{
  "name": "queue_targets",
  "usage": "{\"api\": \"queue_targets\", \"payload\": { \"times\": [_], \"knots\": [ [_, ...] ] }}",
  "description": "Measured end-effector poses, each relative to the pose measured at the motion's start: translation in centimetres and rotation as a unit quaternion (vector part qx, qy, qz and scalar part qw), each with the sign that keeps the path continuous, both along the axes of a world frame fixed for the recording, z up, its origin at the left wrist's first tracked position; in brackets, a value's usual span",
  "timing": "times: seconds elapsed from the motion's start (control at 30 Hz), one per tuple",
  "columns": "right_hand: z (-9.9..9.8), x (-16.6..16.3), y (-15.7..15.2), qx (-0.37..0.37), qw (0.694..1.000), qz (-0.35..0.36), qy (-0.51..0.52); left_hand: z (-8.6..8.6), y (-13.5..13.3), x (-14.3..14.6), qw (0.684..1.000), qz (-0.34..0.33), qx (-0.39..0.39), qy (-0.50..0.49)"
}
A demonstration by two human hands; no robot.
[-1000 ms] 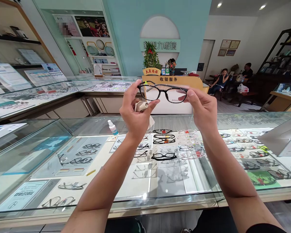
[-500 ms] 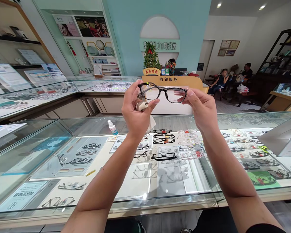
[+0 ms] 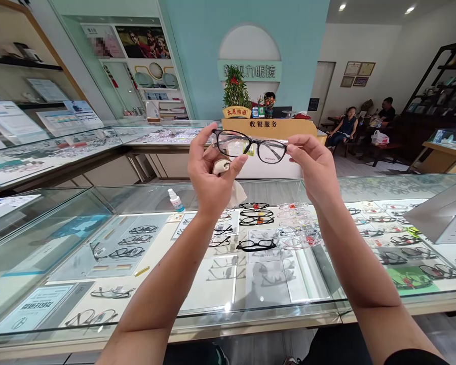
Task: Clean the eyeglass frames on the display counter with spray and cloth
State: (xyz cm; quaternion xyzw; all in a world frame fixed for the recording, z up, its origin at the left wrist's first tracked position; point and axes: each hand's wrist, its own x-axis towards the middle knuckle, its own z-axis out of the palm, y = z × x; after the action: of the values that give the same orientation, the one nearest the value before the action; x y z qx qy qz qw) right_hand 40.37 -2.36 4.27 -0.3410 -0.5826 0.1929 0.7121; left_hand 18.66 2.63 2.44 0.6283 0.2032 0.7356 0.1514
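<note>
A pair of black-framed eyeglasses (image 3: 253, 147) is held up at chest height above the glass counter, lettering on one lens. My left hand (image 3: 212, 175) grips the frame's left end between thumb and fingers. Bunched in that same palm is a pale cloth (image 3: 221, 167), part of which hangs down behind the wrist. At the other end, my right hand (image 3: 314, 165) pinches the frame near its right hinge. Below the hands, several black eyeglasses (image 3: 257, 245) lie in rows on the counter.
The glass display counter (image 3: 197, 310) spans the foreground, with more frames at both sides. A white spray bottle (image 3: 176, 201) stands on it at left of centre. A slanted white panel (image 3: 437, 215) is at right. Beyond are a wooden cashier desk (image 3: 289, 124) and two seated people.
The eyeglasses have tilted, their right end dropping and shifting slightly left. My right hand has moved a little left with them, and both hands keep their hold.
</note>
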Motion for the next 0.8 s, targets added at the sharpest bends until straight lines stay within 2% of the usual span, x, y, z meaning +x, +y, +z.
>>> {"api": "queue_targets", "payload": {
  "times": [0.13,0.3,0.43,0.63,0.8],
  "knots": [
    [0.3,0.5,-0.2,0.005,1.000,-0.005,-0.027,0.4,-0.2,-0.6,0.999,-0.012,-0.005,0.050],
    [0.7,0.5,-1.1,-0.048,0.988,0.116,-0.094,1.0,-1.3,-1.4,0.984,-0.070,-0.022,0.161],
    [0.6,0.4,-1.3,-0.072,0.974,0.171,-0.127,1.4,-1.7,-1.5,0.979,-0.102,-0.035,0.175],
    [0.6,0.2,-1.4,-0.063,0.969,0.182,-0.155,1.3,-1.3,-1.7,0.975,-0.104,-0.007,0.194],
    [0.5,0.0,-1.3,-0.043,0.973,0.165,-0.153,1.1,-1.0,-1.5,0.977,-0.097,-0.013,0.191]
  ]
}}
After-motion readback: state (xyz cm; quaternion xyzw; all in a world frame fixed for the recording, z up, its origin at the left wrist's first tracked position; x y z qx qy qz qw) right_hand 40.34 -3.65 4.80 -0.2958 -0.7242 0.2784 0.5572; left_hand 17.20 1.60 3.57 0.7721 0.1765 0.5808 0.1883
